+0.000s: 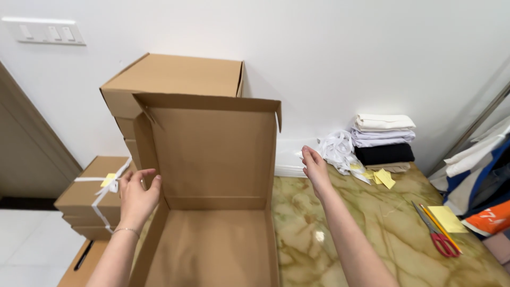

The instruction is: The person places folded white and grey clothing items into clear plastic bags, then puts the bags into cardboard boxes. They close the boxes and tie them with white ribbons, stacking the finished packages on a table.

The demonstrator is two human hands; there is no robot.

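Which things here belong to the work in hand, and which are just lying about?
In hand:
- open cardboard box
- left hand touching the box's left wall
- right hand open beside the lid

Lying about:
- tied box with white ribbon
- stacked plain boxes
- folded clothes
- ribbon pile
- scissors
- yellow notepad

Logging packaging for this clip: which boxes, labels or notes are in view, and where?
Open cardboard box: centre, brown, lid upright, left hand at its side flap.
Closed brown boxes: stacked behind it.
Ribbon-tied box: left, brown, white ribbon, small yellow tag.
Yellow notes: by the folded clothes.
Yellow pad: right, beside scissors.
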